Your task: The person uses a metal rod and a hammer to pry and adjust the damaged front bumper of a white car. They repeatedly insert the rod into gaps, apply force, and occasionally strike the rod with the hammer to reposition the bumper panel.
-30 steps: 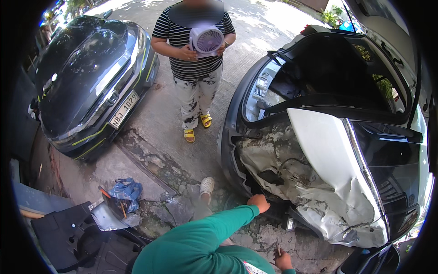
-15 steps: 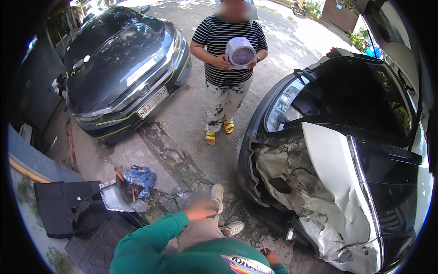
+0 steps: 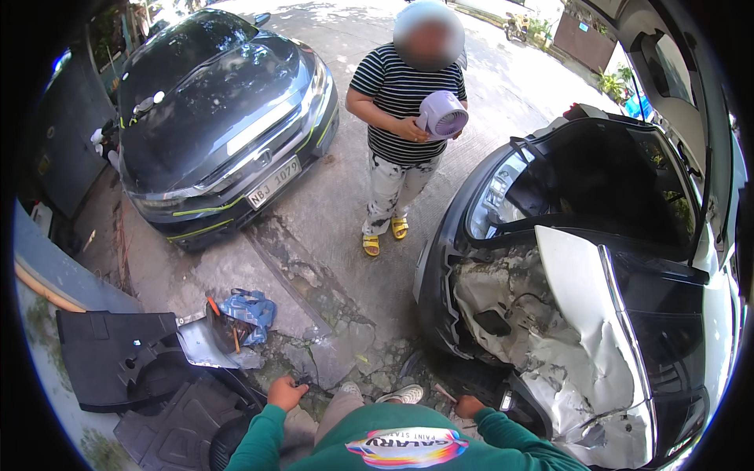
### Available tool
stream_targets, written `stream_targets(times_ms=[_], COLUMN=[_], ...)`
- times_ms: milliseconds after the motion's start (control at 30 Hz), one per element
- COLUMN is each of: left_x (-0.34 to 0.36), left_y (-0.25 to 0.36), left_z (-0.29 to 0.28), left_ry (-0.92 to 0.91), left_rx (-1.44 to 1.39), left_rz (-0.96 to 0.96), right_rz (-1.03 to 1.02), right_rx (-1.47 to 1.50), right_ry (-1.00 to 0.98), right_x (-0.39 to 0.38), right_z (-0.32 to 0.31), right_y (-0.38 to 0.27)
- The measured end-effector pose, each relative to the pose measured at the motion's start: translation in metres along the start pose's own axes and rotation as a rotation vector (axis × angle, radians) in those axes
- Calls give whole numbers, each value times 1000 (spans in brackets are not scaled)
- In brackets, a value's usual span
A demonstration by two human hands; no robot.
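Note:
My left hand (image 3: 287, 393) hangs low at my left side, fingers curled in; a small dark bit shows at the fingertips, too small to name. Out to my right, my right hand (image 3: 469, 406) is closed on a thin pale stick-like tool (image 3: 444, 392) that points up and to the left. Nearest to that hand is a white car's crumpled rear panel (image 3: 581, 377), its paint creased and its bare metal showing. The bumper (image 3: 437, 314) beside the panel has a torn, jagged edge, and the car's tailgate (image 3: 667, 47) is raised.
A person (image 3: 412, 102) in a striped shirt faces me, holding a lilac fan (image 3: 444, 116). A dark car (image 3: 228, 118) is parked at the left. On the ground lie a blue cloth bag (image 3: 250, 310), a silver panel piece (image 3: 200, 342) and black trim panels (image 3: 118, 353). The concrete is cracked.
My left hand has swung back from in front of me to my left side. My right hand, with the stick-like tool, shows further forward. The person has turned the fan and their head rightward.

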State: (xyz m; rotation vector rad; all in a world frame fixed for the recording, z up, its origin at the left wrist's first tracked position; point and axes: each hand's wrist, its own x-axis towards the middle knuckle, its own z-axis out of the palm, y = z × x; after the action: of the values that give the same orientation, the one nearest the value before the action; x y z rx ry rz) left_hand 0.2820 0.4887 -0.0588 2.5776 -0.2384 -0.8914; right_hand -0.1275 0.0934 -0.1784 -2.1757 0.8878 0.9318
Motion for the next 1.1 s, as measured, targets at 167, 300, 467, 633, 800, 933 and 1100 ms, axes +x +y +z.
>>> stream_targets(times_ms=[167,300,467,633,800,933,1100], left_x=[-23,-27,-13,-2,-1,-20,-6], left_y=[-70,-120,-158,-186,-194,-185,-225], left_z=[-17,-32,-49,-80,-85,-88,-80], left_ry=[25,-102,-148,-148,-59,-55,-113], left_rx=[68,134,180,139,97,85,64], left_rz=[-174,-194,-155,-188,-200,-250,-322], right_rz=[8,30,75,180,220,193,186], right_rx=[3,73,124,58,2,-71,52], right_ry=[-4,56,99,-61,-51,19,100], right_x=[-1,-15,-38,-52,-53,-39,-29], right_z=[-19,-17,20,53,62,48,28], right_y=[-42,-69,-80,-75,-40,-21,-49])
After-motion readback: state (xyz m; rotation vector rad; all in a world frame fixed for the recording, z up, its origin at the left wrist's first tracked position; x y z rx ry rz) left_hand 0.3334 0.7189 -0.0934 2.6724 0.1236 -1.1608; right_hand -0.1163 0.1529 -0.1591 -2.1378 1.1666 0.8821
